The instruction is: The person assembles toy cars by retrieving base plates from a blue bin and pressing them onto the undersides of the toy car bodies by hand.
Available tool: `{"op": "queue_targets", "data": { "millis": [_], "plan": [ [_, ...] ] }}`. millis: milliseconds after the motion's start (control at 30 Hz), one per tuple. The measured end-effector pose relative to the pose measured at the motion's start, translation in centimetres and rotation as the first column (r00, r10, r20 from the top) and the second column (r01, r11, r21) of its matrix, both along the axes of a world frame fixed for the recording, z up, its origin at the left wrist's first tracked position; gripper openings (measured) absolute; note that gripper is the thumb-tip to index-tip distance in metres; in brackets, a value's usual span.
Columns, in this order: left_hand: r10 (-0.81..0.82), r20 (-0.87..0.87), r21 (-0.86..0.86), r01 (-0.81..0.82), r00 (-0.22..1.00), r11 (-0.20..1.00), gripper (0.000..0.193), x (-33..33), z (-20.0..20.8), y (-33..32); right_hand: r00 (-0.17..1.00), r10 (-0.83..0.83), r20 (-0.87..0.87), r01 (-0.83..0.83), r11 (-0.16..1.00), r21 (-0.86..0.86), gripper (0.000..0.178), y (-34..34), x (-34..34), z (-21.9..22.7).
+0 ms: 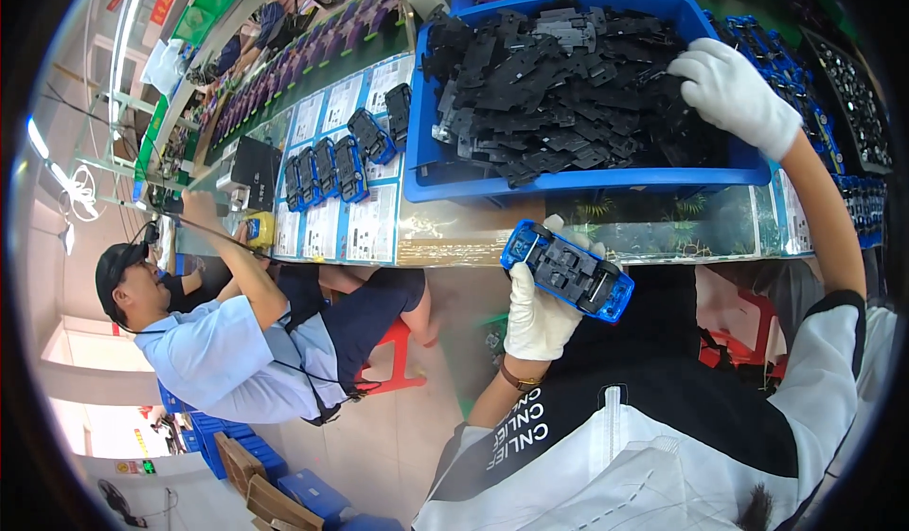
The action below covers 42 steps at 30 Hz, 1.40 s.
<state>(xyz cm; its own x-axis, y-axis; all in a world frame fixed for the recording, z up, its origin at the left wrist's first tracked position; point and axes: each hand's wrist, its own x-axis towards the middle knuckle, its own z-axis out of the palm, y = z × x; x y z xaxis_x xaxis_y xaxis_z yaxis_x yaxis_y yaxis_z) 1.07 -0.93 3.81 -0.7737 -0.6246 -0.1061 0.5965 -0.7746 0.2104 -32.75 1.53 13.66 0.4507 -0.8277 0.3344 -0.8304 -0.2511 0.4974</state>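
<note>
My left hand (540, 321), in a white glove, is closed around a blue toy car body (570, 273) in front of the table edge. The car is turned underside up, and its black seat interior shows. Over the right side of a blue plastic bin (568, 187) is my gloved right hand (743, 100), fingers curled down among flat black plastic chassis parts (568, 90). Whether a part is between those fingertips is hidden. The parts lie heaped in the bin.
Toy cars (327, 166) stand in a row on printed sheets (365, 223) left of the bin. More blue car bodies (772, 57) lie to the right, beside a tray of small shiny parts (843, 90). A co-worker (227, 342) sits at the left on a red stool (396, 360).
</note>
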Motion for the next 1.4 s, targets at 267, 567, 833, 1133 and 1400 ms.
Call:
{"op": "queue_targets", "data": {
  "millis": [267, 567, 833, 1133, 1400],
  "plan": [
    [-0.093, 0.038, -0.050, 0.095, 0.995, 0.994, 0.077, -1.1, -0.1, 0.2, 0.970, -0.224, 0.094, 0.234, 0.965, -0.118, 0.029, 6.7, 2.0, -1.4],
    [-0.155, 0.029, -0.006, 0.155, 0.987, 0.988, 0.073, -1.4, -0.6, 0.3, 0.793, -0.312, 0.524, 0.432, 0.894, -0.121, 0.034, 8.4, 7.8, -3.8],
    [-0.151, -0.002, -0.049, 0.151, 0.989, 0.987, 0.081, -1.6, -0.4, 0.3, 0.551, -0.489, 0.676, 0.537, 0.828, 0.162, 0.009, 8.2, 8.7, -1.9],
    [-0.133, 0.014, -0.096, 0.134, 0.991, 0.986, 0.086, -2.7, -0.7, 0.4, 0.296, -0.407, 0.864, 0.435, 0.863, 0.257, 0.010, 8.5, 7.5, -2.2],
    [0.133, 0.261, -0.285, -0.056, 0.956, 0.957, 0.100, -4.3, 1.0, 1.6, 0.639, -0.118, 0.760, 0.236, 0.970, -0.048, 0.051, 8.6, 18.1, -2.5]
  ]
}}
